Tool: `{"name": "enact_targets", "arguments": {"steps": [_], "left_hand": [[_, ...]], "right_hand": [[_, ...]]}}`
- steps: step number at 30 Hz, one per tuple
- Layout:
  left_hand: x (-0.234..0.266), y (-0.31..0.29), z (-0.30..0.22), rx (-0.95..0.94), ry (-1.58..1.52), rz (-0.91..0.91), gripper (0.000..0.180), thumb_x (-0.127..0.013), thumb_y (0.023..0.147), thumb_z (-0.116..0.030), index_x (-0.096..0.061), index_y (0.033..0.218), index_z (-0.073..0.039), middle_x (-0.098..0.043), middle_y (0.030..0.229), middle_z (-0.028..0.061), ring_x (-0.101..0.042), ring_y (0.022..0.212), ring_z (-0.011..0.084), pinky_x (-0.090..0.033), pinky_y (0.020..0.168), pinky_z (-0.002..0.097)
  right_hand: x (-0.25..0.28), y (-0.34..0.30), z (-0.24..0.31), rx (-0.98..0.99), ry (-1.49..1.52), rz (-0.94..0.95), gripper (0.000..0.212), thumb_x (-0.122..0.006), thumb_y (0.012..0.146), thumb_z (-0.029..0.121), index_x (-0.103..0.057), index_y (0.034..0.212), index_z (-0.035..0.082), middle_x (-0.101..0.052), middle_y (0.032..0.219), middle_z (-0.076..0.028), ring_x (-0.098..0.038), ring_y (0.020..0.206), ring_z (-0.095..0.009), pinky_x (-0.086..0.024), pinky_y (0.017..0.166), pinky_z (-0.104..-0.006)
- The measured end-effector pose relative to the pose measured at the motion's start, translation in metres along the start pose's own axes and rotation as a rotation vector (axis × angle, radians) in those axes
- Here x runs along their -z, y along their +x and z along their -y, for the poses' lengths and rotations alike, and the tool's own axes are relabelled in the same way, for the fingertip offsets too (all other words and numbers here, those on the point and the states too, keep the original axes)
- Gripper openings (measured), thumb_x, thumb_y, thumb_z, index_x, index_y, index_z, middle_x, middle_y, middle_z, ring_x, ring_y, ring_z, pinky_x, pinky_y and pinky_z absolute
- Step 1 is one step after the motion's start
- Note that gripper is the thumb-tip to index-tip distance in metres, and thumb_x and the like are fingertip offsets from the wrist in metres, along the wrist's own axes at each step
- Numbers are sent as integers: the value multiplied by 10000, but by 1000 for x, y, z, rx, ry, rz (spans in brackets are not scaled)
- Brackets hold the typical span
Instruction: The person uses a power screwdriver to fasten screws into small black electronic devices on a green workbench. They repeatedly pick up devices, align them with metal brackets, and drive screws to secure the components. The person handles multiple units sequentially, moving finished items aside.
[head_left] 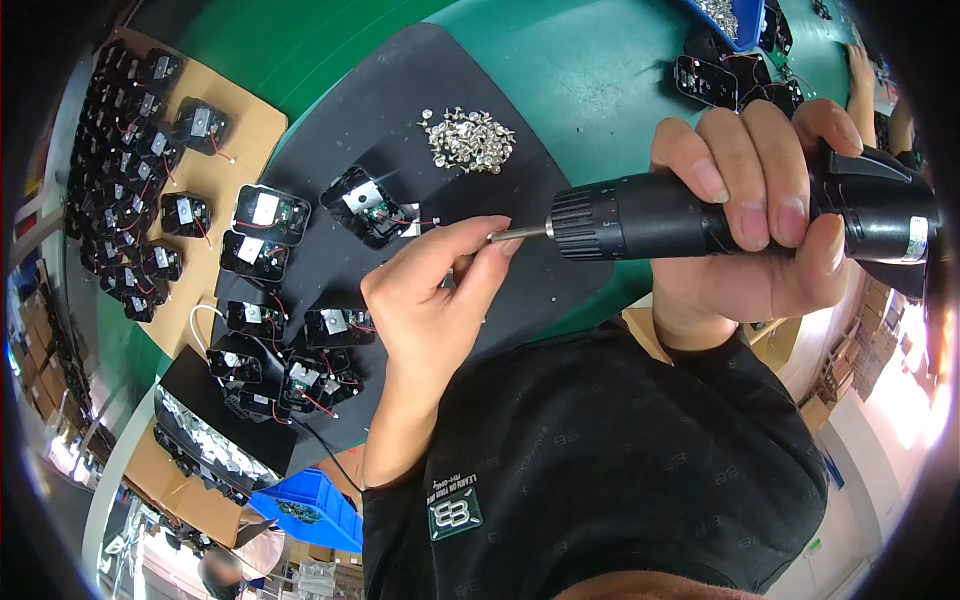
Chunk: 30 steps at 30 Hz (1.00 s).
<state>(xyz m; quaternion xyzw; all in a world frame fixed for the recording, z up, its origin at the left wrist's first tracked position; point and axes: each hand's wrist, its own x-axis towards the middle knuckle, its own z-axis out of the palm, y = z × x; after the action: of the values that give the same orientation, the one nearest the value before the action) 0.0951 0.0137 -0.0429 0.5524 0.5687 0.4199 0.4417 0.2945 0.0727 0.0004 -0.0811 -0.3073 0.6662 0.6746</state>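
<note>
It was an assembly workshop: a green surface (600, 70) carried rows of small black electronic units (125, 200) at the frame's left, a heap of screws (468, 138) upper centre, and blue parts bins (310, 505) below.

The person wears a black top (620, 450) patterned with faint repeated marks; a small green-and-white emblem (455, 512) sits near its lower edge. Both forearms look bare, apparently short-sleeved.

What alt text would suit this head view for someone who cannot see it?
A right hand grips a black electric screwdriver while left hand fingertips pinch its bit. Beyond lie a black mat, a screw pile and small black modules.
</note>
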Motion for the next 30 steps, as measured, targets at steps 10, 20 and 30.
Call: {"name": "enact_targets", "arguments": {"steps": [10,20,30], "left_hand": [[-11,-27,18,145,-1130,146,331,-606,953,-128,-592,1213,76,-684,1065,244,-583,575,127,-487,548,234],[-12,-31,21,182,-1219,125,386,-584,970,-231,-593,1200,79,-683,1049,254,-604,585,155,-513,575,250],[3,-23,4,306,-1002,263,433,-598,964,-267,-589,1147,124,-686,894,242,-600,556,180,-501,525,272]], "right_hand": [[-13,10,29,-246,-59,39,396,-712,795,110,-514,1137,140,-546,768,38,-544,715,-87,-419,785,-280],[-17,2,-1,-22,110,70,406,-704,816,88,-489,1157,134,-546,795,23,-548,748,-97,-421,789,-299],[-16,9,-10,-8,192,165,405,-814,722,50,-590,1055,98,-620,718,4,-620,673,-101,-519,710,-243]]}}
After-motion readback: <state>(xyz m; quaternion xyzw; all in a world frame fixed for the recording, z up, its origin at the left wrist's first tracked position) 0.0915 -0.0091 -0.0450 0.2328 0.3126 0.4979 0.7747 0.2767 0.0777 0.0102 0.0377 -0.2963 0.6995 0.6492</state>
